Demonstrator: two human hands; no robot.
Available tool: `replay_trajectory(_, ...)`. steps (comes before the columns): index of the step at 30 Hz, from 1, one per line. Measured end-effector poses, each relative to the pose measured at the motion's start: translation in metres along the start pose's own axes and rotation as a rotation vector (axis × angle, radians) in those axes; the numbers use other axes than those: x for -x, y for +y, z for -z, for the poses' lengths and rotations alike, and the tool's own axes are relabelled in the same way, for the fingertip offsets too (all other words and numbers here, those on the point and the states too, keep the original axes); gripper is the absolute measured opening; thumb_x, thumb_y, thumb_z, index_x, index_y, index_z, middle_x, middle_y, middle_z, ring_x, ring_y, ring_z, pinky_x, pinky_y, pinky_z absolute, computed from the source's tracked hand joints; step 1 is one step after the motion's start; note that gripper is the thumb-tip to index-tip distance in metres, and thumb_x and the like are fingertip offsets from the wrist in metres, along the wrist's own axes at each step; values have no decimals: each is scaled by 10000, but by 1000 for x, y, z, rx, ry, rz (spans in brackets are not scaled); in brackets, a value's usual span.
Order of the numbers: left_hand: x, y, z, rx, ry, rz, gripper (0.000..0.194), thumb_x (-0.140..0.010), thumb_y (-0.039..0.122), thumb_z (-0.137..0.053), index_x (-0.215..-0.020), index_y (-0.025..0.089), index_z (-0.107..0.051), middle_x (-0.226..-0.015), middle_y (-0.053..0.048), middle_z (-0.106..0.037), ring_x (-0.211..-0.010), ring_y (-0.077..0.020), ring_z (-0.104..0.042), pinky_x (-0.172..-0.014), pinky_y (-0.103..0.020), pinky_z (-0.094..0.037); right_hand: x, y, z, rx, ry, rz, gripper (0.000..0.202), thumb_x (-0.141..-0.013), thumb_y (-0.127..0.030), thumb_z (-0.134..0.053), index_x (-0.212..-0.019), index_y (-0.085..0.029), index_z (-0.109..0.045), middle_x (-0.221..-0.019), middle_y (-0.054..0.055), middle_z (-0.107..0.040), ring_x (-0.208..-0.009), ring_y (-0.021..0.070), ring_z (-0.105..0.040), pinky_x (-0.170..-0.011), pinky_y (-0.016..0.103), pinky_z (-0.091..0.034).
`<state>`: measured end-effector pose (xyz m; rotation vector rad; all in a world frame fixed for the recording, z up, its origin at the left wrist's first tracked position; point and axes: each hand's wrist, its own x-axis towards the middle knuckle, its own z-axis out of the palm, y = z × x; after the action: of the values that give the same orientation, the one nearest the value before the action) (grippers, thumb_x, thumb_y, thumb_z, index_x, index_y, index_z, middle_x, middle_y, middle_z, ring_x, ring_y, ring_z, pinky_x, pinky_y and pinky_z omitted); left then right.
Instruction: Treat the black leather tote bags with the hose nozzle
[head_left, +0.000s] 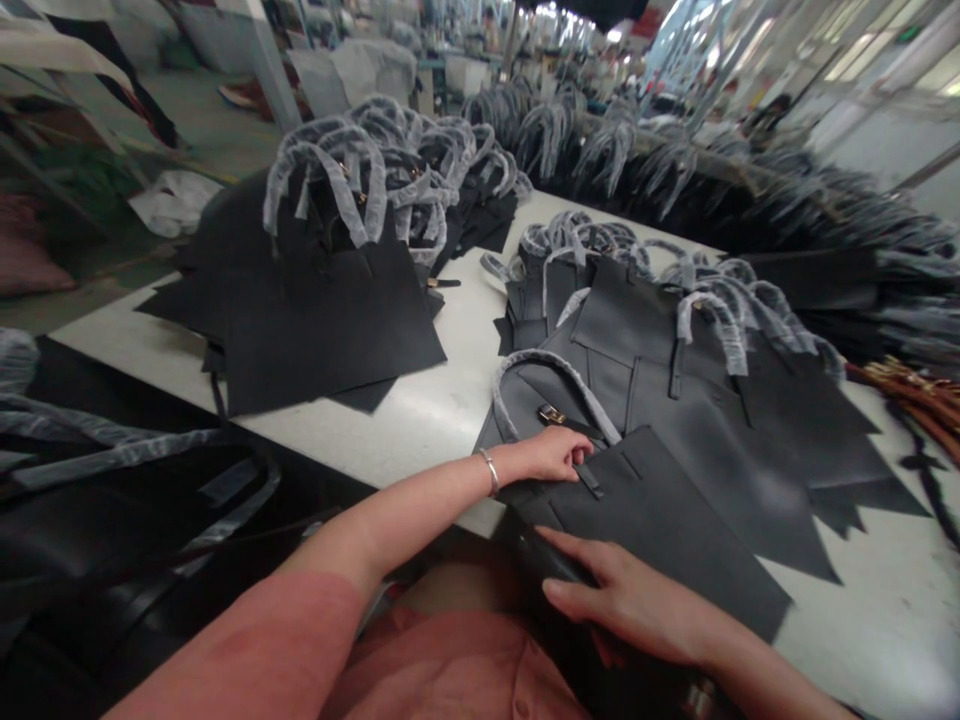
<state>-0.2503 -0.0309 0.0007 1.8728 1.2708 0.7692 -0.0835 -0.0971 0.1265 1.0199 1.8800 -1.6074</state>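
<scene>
- A single head-worn camera looks forward and down across the white bench (457,390) from its near edge.
- It sits close above the wearer: the salmon shirt (450,665) fills the bottom middle, the right hand (630,595) shows large and the left hand (559,455) farther out over the bench.
- The view takes in the bench's left corner; the near edge slants down rightward.
- Beyond the far edge, it reaches past hung handbags with wrapped handles (615,165) to a blurred workshop (450,75).
</scene>
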Motion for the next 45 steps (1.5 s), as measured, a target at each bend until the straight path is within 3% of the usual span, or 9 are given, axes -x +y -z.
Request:
replay_trajectory(9,2,2,3,0,-17,-3,366,-643,61,-675,-1004,109,-632,-825,-13,-641,-639,-97,-549,-599,-198,-404,-14,-8,-3,-98,8,39,620,-872,-397,-550,-1447,-264,-360,-724,-13,-587,-436,105,-552,-406,204,-434)
replay_trajectory(12,4,2,3,-20,-10,-23,380,-664,75,-667,-1042,96,-628,-877,-41,-651,-648,-106,-556,-608,-208,-416,2,2,6,-52,40,18,627,-853,-417,-588,-1432,-279,-391,-759,-1,-623,-468,113,-561,-438,212,-436)
replay_trajectory(15,7,4,3,-87,9,-78,378,-698,84,-638,-1076,88,-625,-949,-79,-651,-718,-133,-583,-673,-230,-446,32,25,23,-167,79,-29,678,-817,-479,-629,-1425,-281,-402,-767,-3,-616,-510,123,-571,-467,216,-441)
replay_trajectory(19,13,9,1,-206,43,-153,393,-772,106,-563,-1161,153,-601,-1169,-93,-613,-1033,-195,-577,-864,-268,-447,61,53,50,-363,331,-97,762,-770,-545,-654,-1421,-255,-383,-701,-10,-608,-489,141,-585,-435,219,-434)
replay_trajectory(21,17,13,-1,-297,24,-147,402,-823,148,-520,-1218,199,-571,-1259,-82,-574,-1085,-205,-563,-890,-294,-449,65,61,65,-438,499,-120,738,-763,-527,-665,-1391,-249,-396,-669,-15,-603,-461,146,-581,-411,225,-440)
replay_trajectory(26,27,26,-10,-569,25,-121,418,-865,222,-454,-1277,230,-521,-1386,-95,-475,-1061,-243,-568,-825,-360,-487,50,75,103,-512,711,-74,411,-793,-462,-657,-1097,-213,-534,-647,-13,-615,-441,135,-577,-388,219,-459)
replay_trajectory(33,26,26,-15,-636,56,-129,387,-840,225,-490,-1223,251,-540,-1406,-48,-471,-1034,-220,-568,-809,-345,-491,15,86,142,-584,635,-7,297,-834,-447,-629,-957,-221,-480,-616,-24,-616,-403,125,-565,-351,210,-446)
replay_trajectory(39,25,28,-13,-636,41,-137,359,-833,234,-518,-1188,245,-564,-1408,-47,-468,-948,-190,-585,-759,-311,-482,-8,72,172,-596,562,5,254,-873,-443,-570,-912,-214,-466,-619,-17,-624,-404,123,-567,-350,209,-458)
replay_trajectory(45,26,27,-14,-595,67,-121,390,-838,230,-512,-1226,246,-539,-1400,-53,-476,-1032,-203,-571,-810,-318,-484,-16,66,184,-584,571,29,252,-876,-439,-575,-913,-218,-458,-614,-26,-612,-404,122,-565,-351,208,-458)
